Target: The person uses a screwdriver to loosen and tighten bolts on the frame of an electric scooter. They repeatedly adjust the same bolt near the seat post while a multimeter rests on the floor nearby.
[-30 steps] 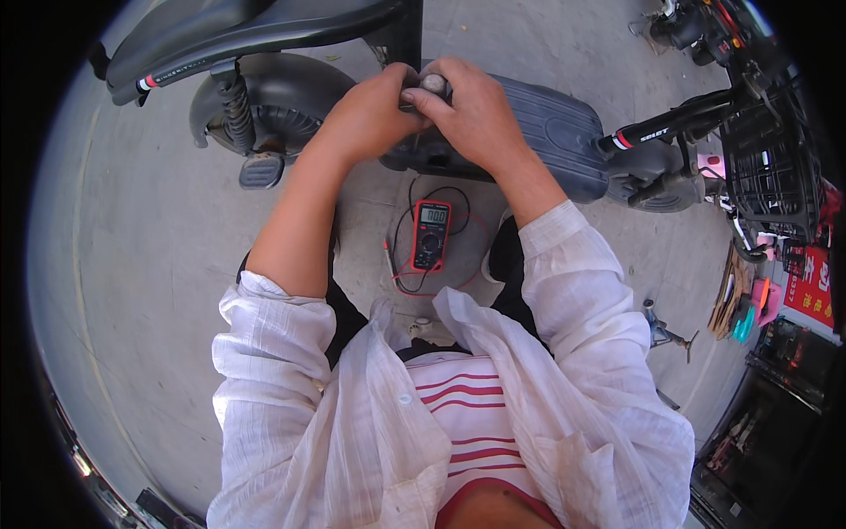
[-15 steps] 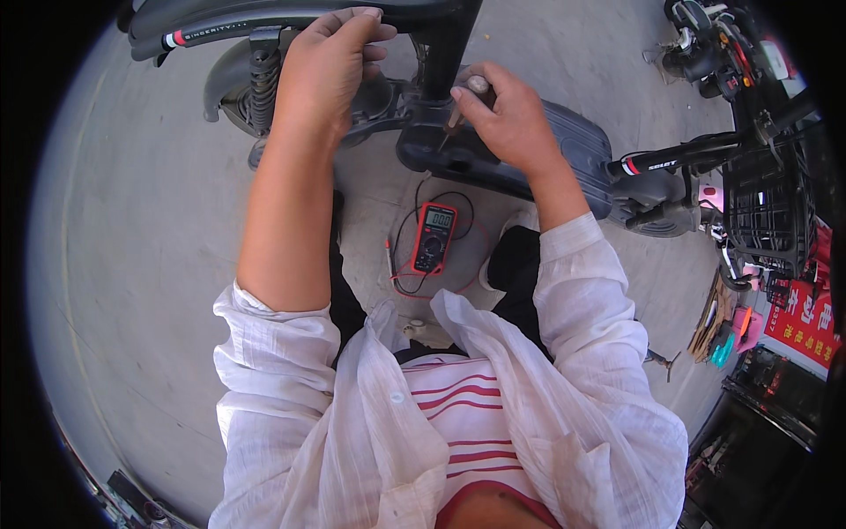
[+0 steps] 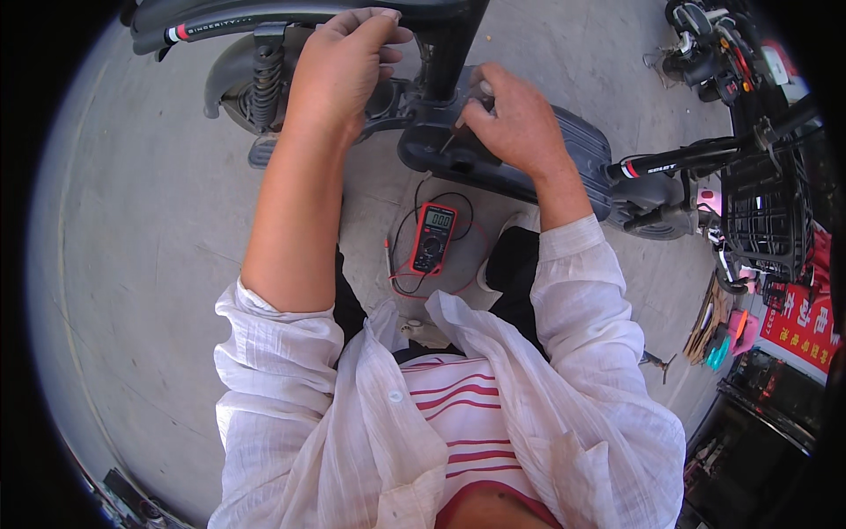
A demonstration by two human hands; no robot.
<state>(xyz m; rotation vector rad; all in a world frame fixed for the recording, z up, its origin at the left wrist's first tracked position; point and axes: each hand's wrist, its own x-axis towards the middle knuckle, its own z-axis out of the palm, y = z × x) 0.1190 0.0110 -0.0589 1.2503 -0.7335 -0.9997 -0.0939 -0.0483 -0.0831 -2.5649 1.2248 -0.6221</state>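
My left hand (image 3: 354,51) is raised at the edge of the black scooter seat (image 3: 256,18), thumb and forefinger closed together, the other fingers loosely curled; whatever is between them is too small to make out. My right hand (image 3: 500,119) grips a screwdriver (image 3: 454,132) upright over the black footboard (image 3: 582,145) of the scooter, its handle mostly hidden by the fingers, its shaft near a dark opening in the board's side. A red multimeter (image 3: 433,240) with black and red leads lies on the concrete floor below, between my legs.
The scooter's rear wheel (image 3: 233,79) and shock spring (image 3: 264,88) are at the left. A second bike with a black basket (image 3: 767,212) stands at the right, near a red sign (image 3: 797,326), flattened cardboard (image 3: 705,322) and a small metal fitting (image 3: 661,366).
My hands, together around the handle a second ago, are apart: the left rose toward the seat and has shifted slightly right since; the right, still on the screwdriver, moved rightward.
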